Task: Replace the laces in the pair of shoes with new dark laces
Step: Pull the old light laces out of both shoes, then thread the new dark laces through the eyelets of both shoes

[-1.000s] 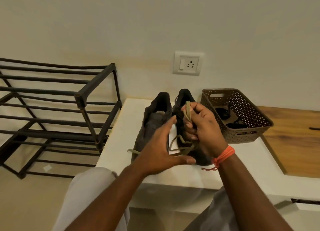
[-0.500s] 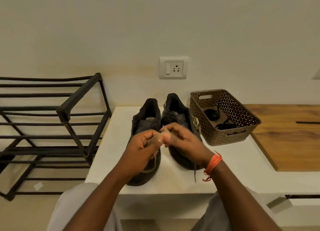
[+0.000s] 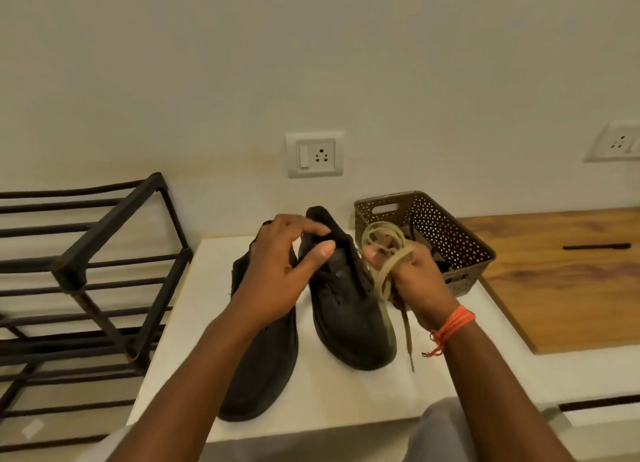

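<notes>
Two dark shoes stand side by side on a white table (image 3: 346, 406), toes toward us. We see no laces threaded in either; eyelets show bare on the right shoe (image 3: 349, 309). The left shoe (image 3: 263, 368) is partly covered by our left forearm.

Our left hand (image 3: 280, 274) is over the shoes' collars, thumb and fingers loosely curved, thumb tip near the right shoe's tongue; whether it actually pinches the collar we cannot tell.

Our right hand (image 3: 415, 274) grips a bundle of tan laces (image 3: 384, 254), fingers curled around the loops. Loose ends hang down past the right shoe's outer side, the tips near the tabletop. An orange thread band (image 3: 453, 323) is on that wrist.

Just behind the right hand sits a brown perforated basket (image 3: 460, 240) on the table's far right corner; dark cord-like items lie inside, mostly hidden by the hand and laces.

Around:
- black metal rack (image 3: 90, 271) to the left, off the table
- wall socket (image 3: 314, 154) above the shoes, a second one at the right edge
- wooden surface (image 3: 561, 288) to the right, with a dark pen (image 3: 596, 246) on it
</notes>
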A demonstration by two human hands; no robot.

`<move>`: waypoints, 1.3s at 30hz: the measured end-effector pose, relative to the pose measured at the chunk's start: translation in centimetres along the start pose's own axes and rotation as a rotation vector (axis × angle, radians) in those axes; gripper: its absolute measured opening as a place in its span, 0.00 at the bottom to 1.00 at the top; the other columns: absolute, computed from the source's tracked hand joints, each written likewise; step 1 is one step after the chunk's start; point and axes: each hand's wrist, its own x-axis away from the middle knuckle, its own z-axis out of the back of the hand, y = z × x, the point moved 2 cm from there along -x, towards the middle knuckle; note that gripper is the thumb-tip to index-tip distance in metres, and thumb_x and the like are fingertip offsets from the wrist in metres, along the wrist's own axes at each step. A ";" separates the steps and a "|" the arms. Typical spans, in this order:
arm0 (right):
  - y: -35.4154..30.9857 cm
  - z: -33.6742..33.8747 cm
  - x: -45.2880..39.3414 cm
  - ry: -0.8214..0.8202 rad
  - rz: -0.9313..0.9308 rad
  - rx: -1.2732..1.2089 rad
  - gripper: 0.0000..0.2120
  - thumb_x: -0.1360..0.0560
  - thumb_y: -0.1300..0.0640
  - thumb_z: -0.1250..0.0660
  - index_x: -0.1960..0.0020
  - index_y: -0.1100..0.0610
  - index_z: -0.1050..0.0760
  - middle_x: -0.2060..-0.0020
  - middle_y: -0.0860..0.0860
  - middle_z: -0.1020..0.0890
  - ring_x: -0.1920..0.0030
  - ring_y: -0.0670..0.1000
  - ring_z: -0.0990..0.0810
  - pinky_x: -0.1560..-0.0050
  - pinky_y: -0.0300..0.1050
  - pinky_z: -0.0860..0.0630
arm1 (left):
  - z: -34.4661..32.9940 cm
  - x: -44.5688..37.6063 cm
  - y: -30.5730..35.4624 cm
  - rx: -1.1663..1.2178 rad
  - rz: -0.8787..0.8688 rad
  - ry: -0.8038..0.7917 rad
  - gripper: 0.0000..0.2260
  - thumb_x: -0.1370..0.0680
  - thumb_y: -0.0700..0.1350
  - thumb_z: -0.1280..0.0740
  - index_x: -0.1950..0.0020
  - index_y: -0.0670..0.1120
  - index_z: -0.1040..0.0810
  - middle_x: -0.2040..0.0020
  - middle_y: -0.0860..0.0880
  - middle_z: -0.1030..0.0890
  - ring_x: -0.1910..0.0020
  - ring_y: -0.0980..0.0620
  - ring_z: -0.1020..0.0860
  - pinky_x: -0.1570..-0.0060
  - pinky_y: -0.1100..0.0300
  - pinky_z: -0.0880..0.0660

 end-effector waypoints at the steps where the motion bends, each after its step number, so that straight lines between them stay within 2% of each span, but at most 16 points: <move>1: -0.8 0.6 -0.6 0.083 -0.023 -0.029 0.06 0.23 0.61 0.34 0.55 0.63 0.20 0.63 0.59 0.18 0.64 0.54 0.19 0.61 0.45 0.20 | 0.1 0.4 -1.1 -0.049 0.015 0.035 0.14 0.26 0.65 0.42 0.45 0.63 0.25 0.43 0.62 0.28 0.41 0.60 0.31 0.38 0.51 0.32; 4: -2.9 1.9 -4.0 0.344 -0.044 0.125 0.05 0.24 0.62 0.33 0.58 0.62 0.20 0.61 0.60 0.16 0.61 0.57 0.17 0.57 0.51 0.19 | 0.4 2.1 -4.0 -0.286 0.045 0.038 0.12 0.23 0.60 0.38 0.44 0.58 0.24 0.42 0.59 0.28 0.42 0.57 0.31 0.43 0.57 0.37; 6: -3.6 1.6 -7.2 0.383 -0.040 0.298 0.06 0.25 0.61 0.33 0.58 0.63 0.20 0.62 0.59 0.17 0.59 0.57 0.17 0.58 0.52 0.18 | 0.5 2.9 -5.0 -0.360 0.102 -0.020 0.12 0.23 0.58 0.35 0.40 0.57 0.25 0.39 0.58 0.28 0.39 0.56 0.31 0.40 0.59 0.40; 8: -2.9 0.2 -9.7 0.264 -0.134 0.484 0.06 0.28 0.60 0.30 0.52 0.62 0.21 0.59 0.57 0.18 0.55 0.57 0.17 0.59 0.47 0.19 | 0.2 3.2 -5.1 -0.386 0.120 -0.087 0.16 0.23 0.57 0.34 0.37 0.57 0.27 0.35 0.56 0.30 0.36 0.55 0.33 0.36 0.58 0.41; 11: -0.7 -1.9 -11.0 0.013 -0.250 0.671 0.25 0.31 0.60 0.25 0.36 0.61 0.27 0.44 0.57 0.21 0.43 0.57 0.21 0.43 0.48 0.23 | -1.1 3.4 -4.6 -0.449 0.054 -0.091 0.21 0.25 0.57 0.32 0.33 0.55 0.28 0.31 0.53 0.32 0.31 0.52 0.36 0.33 0.54 0.40; 13: 0.0 -2.1 -10.8 0.045 -0.204 0.624 0.28 0.30 0.64 0.26 0.32 0.61 0.30 0.40 0.56 0.23 0.41 0.55 0.24 0.41 0.43 0.27 | -2.3 3.5 -3.8 -0.480 -0.022 -0.086 0.22 0.25 0.57 0.33 0.32 0.55 0.29 0.29 0.52 0.33 0.29 0.50 0.36 0.31 0.53 0.42; 15: 0.3 -1.7 -10.4 0.115 -0.104 0.625 0.19 0.29 0.65 0.29 0.39 0.60 0.24 0.45 0.55 0.20 0.47 0.51 0.22 0.44 0.38 0.27 | -3.9 3.5 -3.3 -0.463 -0.100 -0.158 0.25 0.23 0.59 0.35 0.28 0.55 0.35 0.26 0.54 0.37 0.28 0.53 0.39 0.31 0.58 0.47; 17: 0.9 -1.1 -10.0 0.149 -0.050 0.623 0.08 0.28 0.65 0.31 0.51 0.58 0.19 0.54 0.53 0.16 0.53 0.49 0.19 0.44 0.42 0.23 | -5.4 3.7 -2.8 -0.441 -0.147 -0.278 0.29 0.22 0.61 0.39 0.24 0.56 0.42 0.24 0.56 0.43 0.27 0.54 0.41 0.30 0.59 0.46; 19: 1.5 -0.2 -9.7 0.113 -0.042 0.626 0.07 0.28 0.65 0.33 0.57 0.55 0.18 0.60 0.51 0.16 0.57 0.50 0.18 0.45 0.50 0.20 | -6.7 3.5 -2.7 -0.470 -0.181 -0.326 0.30 0.22 0.64 0.42 0.23 0.55 0.44 0.23 0.55 0.44 0.29 0.53 0.39 0.31 0.56 0.40; 22: 2.1 0.6 -9.1 -0.018 -0.026 0.639 0.10 0.26 0.65 0.35 0.56 0.53 0.18 0.59 0.50 0.17 0.57 0.48 0.19 0.44 0.49 0.21 | -7.4 2.9 -3.2 -0.554 -0.152 -0.322 0.29 0.22 0.66 0.45 0.26 0.53 0.39 0.25 0.54 0.41 0.34 0.51 0.33 0.34 0.54 0.35; 25: 2.4 2.2 -8.8 0.285 0.113 0.679 0.12 0.24 0.69 0.40 0.49 0.57 0.21 0.47 0.53 0.24 0.52 0.48 0.25 0.42 0.41 0.28 | -7.6 2.3 -3.5 -0.642 -0.154 -0.267 0.24 0.23 0.67 0.46 0.35 0.53 0.31 0.31 0.54 0.34 0.40 0.52 0.30 0.40 0.56 0.33; 27: 2.9 4.1 -9.3 0.456 0.036 0.625 0.10 0.25 0.68 0.42 0.51 0.59 0.23 0.48 0.56 0.24 0.52 0.52 0.24 0.42 0.47 0.27 | -7.5 1.8 -3.7 -0.665 -0.122 -0.248 0.22 0.24 0.68 0.46 0.43 0.53 0.30 0.37 0.53 0.32 0.45 0.53 0.30 0.44 0.58 0.31; 30: 5.5 6.8 -10.6 0.185 -0.325 0.857 0.04 0.26 0.62 0.35 0.53 0.61 0.23 0.56 0.57 0.19 0.52 0.57 0.20 0.47 0.53 0.22 | -7.4 1.8 -4.2 -0.654 -0.071 -0.263 0.20 0.25 0.69 0.45 0.51 0.54 0.32 0.42 0.53 0.32 0.51 0.55 0.31 0.50 0.60 0.29; 32: 7.1 7.3 -10.7 -0.069 -0.518 1.026 0.11 0.29 0.56 0.30 0.50 0.59 0.24 0.57 0.54 0.20 0.54 0.55 0.21 0.56 0.48 0.23 | -7.5 1.8 -4.3 -0.642 -0.062 -0.266 0.19 0.25 0.70 0.44 0.53 0.55 0.33 0.45 0.54 0.32 0.53 0.56 0.31 0.52 0.60 0.27; 35: 8.2 6.9 -11.2 -0.195 -0.562 1.145 0.21 0.31 0.53 0.28 0.41 0.57 0.28 0.50 0.54 0.20 0.50 0.56 0.21 0.54 0.51 0.21 | -7.6 1.7 -4.4 -0.610 -0.061 -0.249 0.19 0.27 0.71 0.42 0.56 0.55 0.33 0.48 0.55 0.32 0.55 0.57 0.32 0.54 0.60 0.26; 39: 8.3 6.1 -12.3 -0.227 -0.550 1.208 0.20 0.28 0.58 0.28 0.39 0.61 0.27 0.46 0.57 0.21 0.49 0.57 0.23 0.47 0.52 0.23 | -7.1 1.8 -4.5 -0.595 -0.064 -0.226 0.20 0.28 0.71 0.41 0.56 0.55 0.31 0.48 0.55 0.30 0.55 0.57 0.31 0.54 0.60 0.26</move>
